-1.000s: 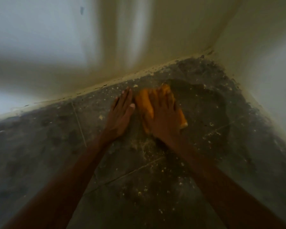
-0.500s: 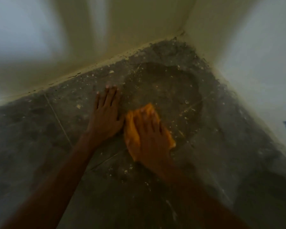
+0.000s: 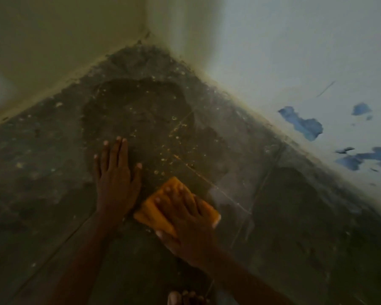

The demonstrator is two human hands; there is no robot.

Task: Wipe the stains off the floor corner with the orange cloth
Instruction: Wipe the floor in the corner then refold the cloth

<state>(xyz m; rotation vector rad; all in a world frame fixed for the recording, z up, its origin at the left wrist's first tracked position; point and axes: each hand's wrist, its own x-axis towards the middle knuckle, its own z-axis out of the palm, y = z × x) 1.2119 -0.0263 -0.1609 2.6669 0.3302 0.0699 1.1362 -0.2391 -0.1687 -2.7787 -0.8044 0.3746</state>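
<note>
The orange cloth [image 3: 151, 213] lies flat on the dark tiled floor, well back from the corner. My right hand [image 3: 185, 219] presses down on it with the fingers spread over the top. My left hand [image 3: 116, 177] rests flat on the floor just left of the cloth, fingers straight and pointing toward the corner. The floor corner [image 3: 141, 60] is grimy, with a darker wiped patch [image 3: 136, 111] and pale crumbs and specks scattered over it. Much of the cloth is hidden under my right hand.
Two walls meet at the corner: a cream wall [image 3: 53, 51] on the left and a pale wall [image 3: 295, 62] on the right with blue peeled patches [image 3: 301, 124]. Toes of a foot [image 3: 185, 299] show at the bottom edge. Grout lines cross the tiles.
My right hand has dragged the orange cloth back from the corner toward me. The left hand stayed flat on the floor. The view swung right, showing the blue patches.
</note>
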